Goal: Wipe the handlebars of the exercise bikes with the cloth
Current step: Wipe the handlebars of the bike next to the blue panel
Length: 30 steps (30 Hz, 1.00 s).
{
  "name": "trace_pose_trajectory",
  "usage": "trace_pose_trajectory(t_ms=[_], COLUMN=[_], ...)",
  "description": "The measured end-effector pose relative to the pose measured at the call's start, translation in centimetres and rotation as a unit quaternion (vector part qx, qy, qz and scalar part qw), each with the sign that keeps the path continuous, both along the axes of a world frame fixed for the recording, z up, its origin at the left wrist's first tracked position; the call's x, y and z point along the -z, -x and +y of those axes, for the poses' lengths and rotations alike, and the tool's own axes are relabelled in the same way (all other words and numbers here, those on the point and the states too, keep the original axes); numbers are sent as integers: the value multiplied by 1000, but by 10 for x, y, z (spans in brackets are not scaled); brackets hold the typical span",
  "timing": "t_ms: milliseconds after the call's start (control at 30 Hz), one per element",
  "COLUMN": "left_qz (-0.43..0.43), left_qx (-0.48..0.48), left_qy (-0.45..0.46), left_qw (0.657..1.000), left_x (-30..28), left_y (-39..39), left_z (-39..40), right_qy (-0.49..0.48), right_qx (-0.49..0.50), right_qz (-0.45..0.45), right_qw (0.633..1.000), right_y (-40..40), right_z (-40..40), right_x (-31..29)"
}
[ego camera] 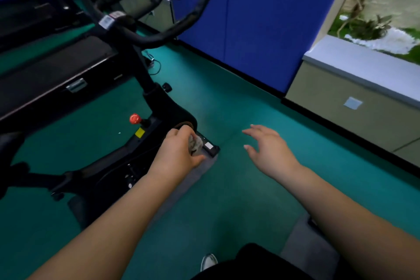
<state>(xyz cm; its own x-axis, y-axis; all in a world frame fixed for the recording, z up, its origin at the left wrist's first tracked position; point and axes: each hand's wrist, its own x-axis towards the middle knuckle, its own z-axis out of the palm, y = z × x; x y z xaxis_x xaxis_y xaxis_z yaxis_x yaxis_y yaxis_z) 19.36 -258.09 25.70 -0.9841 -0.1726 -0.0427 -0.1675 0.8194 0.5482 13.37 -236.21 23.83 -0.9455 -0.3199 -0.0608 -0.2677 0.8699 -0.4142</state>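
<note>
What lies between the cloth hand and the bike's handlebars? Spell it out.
In the head view, the left hand grips the cloth low by the bike's base. Between it and the handlebars stand the black frame, its stem and a red knob.

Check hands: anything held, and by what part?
Left hand grips the cloth, bunched in its fingers; which part of it cannot be told. Right hand is spread and holds nothing.

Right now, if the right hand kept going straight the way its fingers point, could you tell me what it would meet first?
The right hand is open, fingers pointing forward and left over the green floor. Nothing stands close ahead; the line runs towards the blue wall beyond the bike's handlebars. Depth is unclear, so the wall is only likely.
</note>
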Motion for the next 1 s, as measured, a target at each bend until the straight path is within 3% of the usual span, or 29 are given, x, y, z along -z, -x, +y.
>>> trace_pose_trajectory(t_ms=[333,567,1000], left_qz=[41,100,247], left_qx=[-71,-102,-187], left_qy=[2,-79,-175], left_qw=[997,987,935], left_x=[-11,-31,-85], left_y=[39,96,177], left_z=[-66,-89,-137], right_qy=[-7,60,147], right_qx=[-44,-50,-79], right_qz=[-24,-2,47], right_qw=[999,997,985], right_y=[71,147,230], right_z=[-72,-97,-148], right_x=[-1,-15,-45])
